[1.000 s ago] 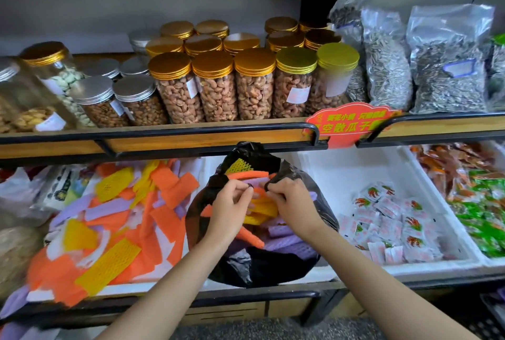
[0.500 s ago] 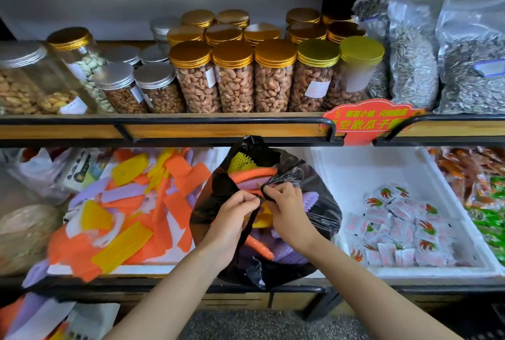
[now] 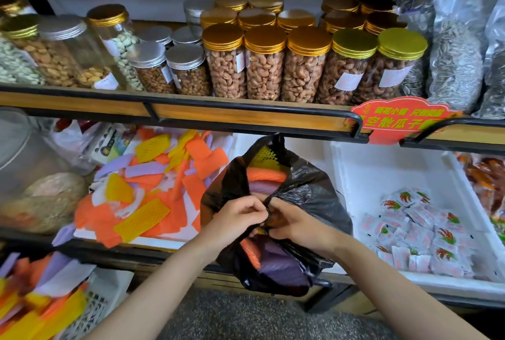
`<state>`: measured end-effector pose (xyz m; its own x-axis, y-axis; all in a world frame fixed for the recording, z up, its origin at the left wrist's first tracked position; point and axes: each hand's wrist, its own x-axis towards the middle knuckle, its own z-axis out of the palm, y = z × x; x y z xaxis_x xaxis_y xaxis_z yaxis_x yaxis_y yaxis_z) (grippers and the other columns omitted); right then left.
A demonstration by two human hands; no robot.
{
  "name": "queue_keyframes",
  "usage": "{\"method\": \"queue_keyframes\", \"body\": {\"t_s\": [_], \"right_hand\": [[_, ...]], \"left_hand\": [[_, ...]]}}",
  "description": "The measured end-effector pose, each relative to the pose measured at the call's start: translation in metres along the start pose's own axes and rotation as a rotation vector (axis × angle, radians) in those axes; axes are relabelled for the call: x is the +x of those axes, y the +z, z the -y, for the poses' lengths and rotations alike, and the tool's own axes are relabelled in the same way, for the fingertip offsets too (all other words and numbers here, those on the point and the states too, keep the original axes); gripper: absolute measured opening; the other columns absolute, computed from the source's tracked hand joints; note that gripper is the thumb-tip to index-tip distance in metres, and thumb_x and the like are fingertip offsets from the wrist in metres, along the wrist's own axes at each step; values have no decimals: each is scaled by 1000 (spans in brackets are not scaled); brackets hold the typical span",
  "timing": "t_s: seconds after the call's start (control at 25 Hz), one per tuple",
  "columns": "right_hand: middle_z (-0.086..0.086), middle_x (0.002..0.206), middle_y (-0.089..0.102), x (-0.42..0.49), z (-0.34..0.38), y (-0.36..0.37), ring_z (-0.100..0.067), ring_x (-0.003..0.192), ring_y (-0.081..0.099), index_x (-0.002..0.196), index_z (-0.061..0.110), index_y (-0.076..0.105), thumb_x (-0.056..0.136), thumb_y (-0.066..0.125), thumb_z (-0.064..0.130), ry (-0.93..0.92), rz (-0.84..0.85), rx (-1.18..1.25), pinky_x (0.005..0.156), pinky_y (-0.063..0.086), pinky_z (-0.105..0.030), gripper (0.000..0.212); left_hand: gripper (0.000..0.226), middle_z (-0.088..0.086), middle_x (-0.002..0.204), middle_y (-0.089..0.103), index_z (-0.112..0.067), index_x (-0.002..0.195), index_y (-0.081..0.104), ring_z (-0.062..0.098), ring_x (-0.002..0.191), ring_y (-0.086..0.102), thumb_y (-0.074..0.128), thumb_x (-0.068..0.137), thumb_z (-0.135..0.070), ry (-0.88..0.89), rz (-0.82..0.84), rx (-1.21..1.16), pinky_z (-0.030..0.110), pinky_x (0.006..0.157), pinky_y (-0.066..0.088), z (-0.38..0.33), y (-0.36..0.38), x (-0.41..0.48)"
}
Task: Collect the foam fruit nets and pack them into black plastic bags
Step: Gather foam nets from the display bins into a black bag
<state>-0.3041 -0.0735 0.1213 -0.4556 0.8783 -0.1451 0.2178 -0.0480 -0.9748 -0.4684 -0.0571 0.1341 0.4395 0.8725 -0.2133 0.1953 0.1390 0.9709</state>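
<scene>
I am closing up the black bag (image 3: pixel 314 203). It hangs in front of me at the edge of the lower shelf (image 3: pixel 153 251), and it is stuffed with foam nets (image 3: pixel 266 175) — orange, purple and yellow ones poke out at the top, and more show through a gap low down.

My left hand (image 3: pixel 235 215) and my right hand (image 3: pixel 296 223) meet in the middle of the bag. Each one has a tight, narrow grip on a bunch of the black plastic, pinched between thumb and fingers. The two bunches touch, so I think I am pulling the sides of the bag's mouth together to tie them (I can't see a knot yet).

I think this bag is almost done. But the job is not — a big pile of loose nets (image 3: pixel 153 189) lies on a white tray just to the left of the bag, and more nets (image 3: pixel 38 301) sit in a basket down low on the left.

Next I need to cross the two bits of plastic and pull them snug. The plastic is thin and slippery, so I must hold on firmly. The nets are squishy and puffy, so they may push back up and pop out — I should press them down first. After that I will need another bag for the rest.
</scene>
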Motion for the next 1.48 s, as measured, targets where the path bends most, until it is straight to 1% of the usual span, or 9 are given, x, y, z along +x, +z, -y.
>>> {"method": "queue_keyframes", "body": {"t_s": [0.12,0.24,0.32,0.52,0.84,1.08,1.2,1.28,1.48], "right_hand": [[14,125,53,5,3,9,5,109,51,139,28,37,78,49,-19,10,93,-57,90,42,-15,78],[8,99,59,15,2,16,-2,91,55,105,18,57,86,54,-6,-11,99,-266,90,47,-30,31],[8,77,55,20,0,17,-5,73,50,84,20,56,91,57,13,-31,64,-474,74,44,-32,10],[9,54,42,14,-3,15,-2,52,38,67,9,58,94,56,28,-93,-230,-461,54,30,-18,32],[7,79,54,-16,-27,-12,-1,80,51,66,32,61,92,58,27,-84,-358,-394,77,37,-14,27],[-7,82,56,-16,-38,0,-20,100,56,67,10,48,86,56,20,-19,-389,686,102,41,-34,23],[-2,84,62,-12,-19,7,-18,92,58,73,10,61,89,54,24,-115,-405,598,96,45,-33,22],[5,91,69,-11,5,10,-10,90,61,75,13,66,92,53,26,-164,-457,435,92,47,-30,25],[11,96,71,-4,62,33,-5,72,60,103,24,67,98,41,14,-297,-465,162,69,49,-16,28]], "left_hand": [[21,-13,64,59,-26,69,63,-1,63,52,63,88,-16,55,51,336,14,63,36,1,-15,-4],[21,-18,61,60,-31,69,65,-5,59,49,66,86,-20,99,31,487,14,61,34,3,-28,-10],[20,-23,58,56,-29,70,64,-5,56,48,65,87,-19,155,-36,533,11,58,34,5,-33,-12],[3,-10,70,53,-21,94,56,2,66,49,58,92,-20,20,-75,96,13,65,37,20,-40,-7],[18,-9,75,58,-21,80,61,-2,71,53,54,95,-15,94,-332,367,14,63,36,59,-38,23],[17,0,91,63,-11,88,63,20,97,57,50,97,-15,-147,-462,150,28,82,41,77,-29,45],[24,0,76,65,-10,73,59,24,90,58,52,95,-13,-189,-479,-299,34,85,42,56,-34,41],[28,-6,57,60,-8,67,51,16,69,58,50,94,-9,-66,-466,-503,26,73,44,25,-40,27],[22,-6,62,52,-12,68,55,10,65,53,53,89,-19,247,-314,-423,22,70,44,-46,-57,-42]]}}
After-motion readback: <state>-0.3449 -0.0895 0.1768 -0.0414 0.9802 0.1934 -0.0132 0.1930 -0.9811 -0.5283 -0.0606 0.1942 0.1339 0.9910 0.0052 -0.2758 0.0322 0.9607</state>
